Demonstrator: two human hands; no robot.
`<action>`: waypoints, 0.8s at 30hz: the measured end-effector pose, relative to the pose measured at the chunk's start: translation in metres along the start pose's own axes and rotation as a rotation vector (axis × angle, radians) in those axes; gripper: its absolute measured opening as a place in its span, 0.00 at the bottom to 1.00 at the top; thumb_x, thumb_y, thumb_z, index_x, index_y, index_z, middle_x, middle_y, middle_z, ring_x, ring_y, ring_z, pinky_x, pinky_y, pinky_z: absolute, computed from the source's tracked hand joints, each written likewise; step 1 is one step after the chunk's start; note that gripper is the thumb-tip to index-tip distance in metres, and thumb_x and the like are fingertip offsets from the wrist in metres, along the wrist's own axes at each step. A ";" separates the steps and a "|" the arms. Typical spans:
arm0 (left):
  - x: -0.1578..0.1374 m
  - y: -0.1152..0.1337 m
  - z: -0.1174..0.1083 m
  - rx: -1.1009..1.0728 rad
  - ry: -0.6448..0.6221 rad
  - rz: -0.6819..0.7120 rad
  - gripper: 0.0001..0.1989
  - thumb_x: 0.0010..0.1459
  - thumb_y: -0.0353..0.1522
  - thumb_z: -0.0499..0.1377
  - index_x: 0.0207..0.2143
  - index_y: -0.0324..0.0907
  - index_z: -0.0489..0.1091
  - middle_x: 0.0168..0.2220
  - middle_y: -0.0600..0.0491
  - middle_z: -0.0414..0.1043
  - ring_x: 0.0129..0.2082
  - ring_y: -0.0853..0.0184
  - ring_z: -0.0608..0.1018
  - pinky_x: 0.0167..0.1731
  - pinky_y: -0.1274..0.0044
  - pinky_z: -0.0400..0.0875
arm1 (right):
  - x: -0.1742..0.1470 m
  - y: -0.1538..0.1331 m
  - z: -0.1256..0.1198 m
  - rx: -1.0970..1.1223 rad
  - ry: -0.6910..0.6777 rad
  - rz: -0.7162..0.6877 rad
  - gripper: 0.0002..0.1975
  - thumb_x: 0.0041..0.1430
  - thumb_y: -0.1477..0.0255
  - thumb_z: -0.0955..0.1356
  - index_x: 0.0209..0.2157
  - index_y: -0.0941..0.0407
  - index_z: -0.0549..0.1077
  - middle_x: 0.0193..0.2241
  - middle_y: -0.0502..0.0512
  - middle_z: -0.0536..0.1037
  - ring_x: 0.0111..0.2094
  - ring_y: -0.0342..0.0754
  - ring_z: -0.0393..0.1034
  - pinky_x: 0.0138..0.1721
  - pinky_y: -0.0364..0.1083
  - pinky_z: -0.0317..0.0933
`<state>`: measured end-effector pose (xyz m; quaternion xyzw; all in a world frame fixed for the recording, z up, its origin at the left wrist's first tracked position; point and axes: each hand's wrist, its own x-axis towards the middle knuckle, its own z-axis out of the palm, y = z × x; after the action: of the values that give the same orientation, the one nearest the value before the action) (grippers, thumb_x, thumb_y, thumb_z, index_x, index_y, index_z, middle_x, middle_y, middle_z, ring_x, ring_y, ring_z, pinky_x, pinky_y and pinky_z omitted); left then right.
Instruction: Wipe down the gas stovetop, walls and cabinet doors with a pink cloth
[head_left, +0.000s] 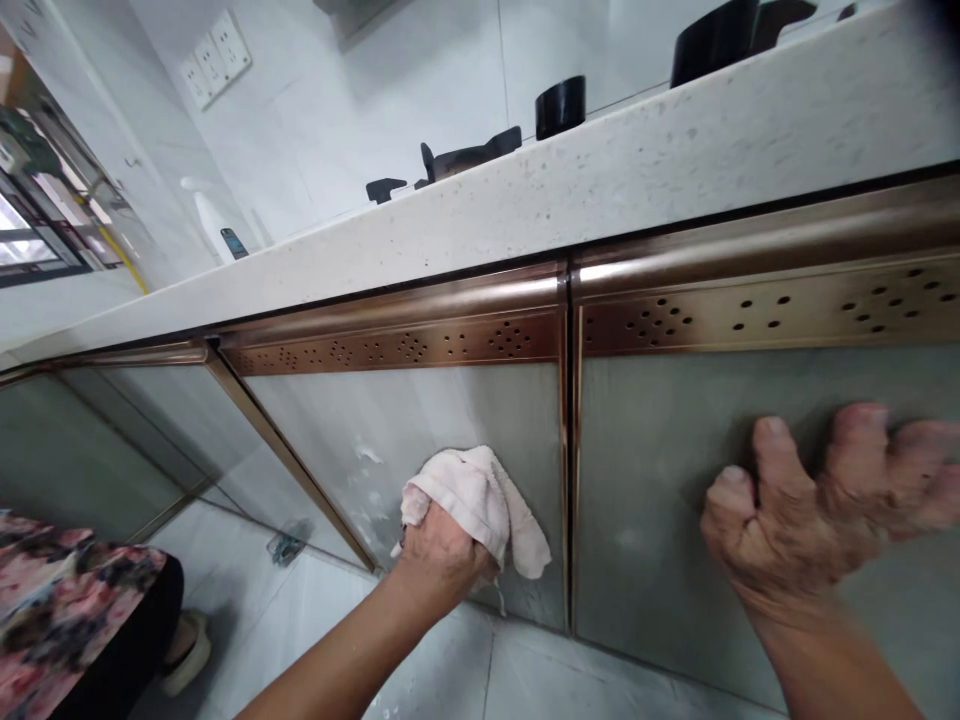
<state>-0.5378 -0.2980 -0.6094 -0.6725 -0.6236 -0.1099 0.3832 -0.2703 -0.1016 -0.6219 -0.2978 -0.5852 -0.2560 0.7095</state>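
Note:
My left hand (pixel 442 550) is closed around a bunched pale cloth (pixel 474 490). It presses the cloth against the lower part of a glossy cabinet door (pixel 315 410), where whitish wet smears show to the left of the cloth. One end of the cloth hangs out to the right of my fingers. My right hand (pixel 817 500) holds nothing; its fingers are spread against the neighbouring cabinet door (pixel 637 450), with the thumb on the left side. The fingers at the right edge look blurred.
Above the doors runs a speckled stone countertop (pixel 480 220) with a gas stove's pan support (pixel 472 158) and black knob (pixel 560 107). A drain (pixel 289 545) lies in the tiled floor (pixel 450 670). Floral fabric (pixel 67 600) and a slippered foot (pixel 186 650) show at lower left.

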 end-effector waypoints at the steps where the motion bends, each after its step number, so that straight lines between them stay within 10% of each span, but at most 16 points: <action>1: 0.001 0.000 0.000 0.002 0.003 0.012 0.17 0.61 0.34 0.57 0.51 0.43 0.76 0.47 0.44 0.78 0.50 0.52 0.78 0.55 0.62 0.73 | 0.000 0.000 0.001 0.002 0.002 -0.003 0.32 0.58 0.67 0.65 0.65 0.44 0.64 0.69 0.56 0.59 0.70 0.70 0.46 0.64 0.76 0.40; 15: 0.002 0.008 0.007 -0.018 0.116 -0.034 0.19 0.61 0.35 0.56 0.53 0.41 0.73 0.44 0.43 0.79 0.47 0.53 0.79 0.50 0.64 0.76 | 0.001 0.000 -0.002 -0.003 -0.008 -0.006 0.32 0.59 0.67 0.65 0.66 0.45 0.64 0.70 0.57 0.58 0.70 0.70 0.45 0.64 0.76 0.41; 24: 0.071 -0.017 -0.035 -0.051 0.174 -0.314 0.17 0.56 0.32 0.56 0.48 0.41 0.73 0.45 0.43 0.77 0.53 0.50 0.76 0.57 0.59 0.71 | 0.001 0.000 0.000 -0.040 0.006 -0.025 0.32 0.60 0.67 0.65 0.66 0.45 0.63 0.69 0.58 0.59 0.69 0.72 0.47 0.63 0.76 0.44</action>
<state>-0.5280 -0.2690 -0.5343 -0.5643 -0.6824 -0.2421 0.3967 -0.2702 -0.1016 -0.6207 -0.3040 -0.5816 -0.2773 0.7017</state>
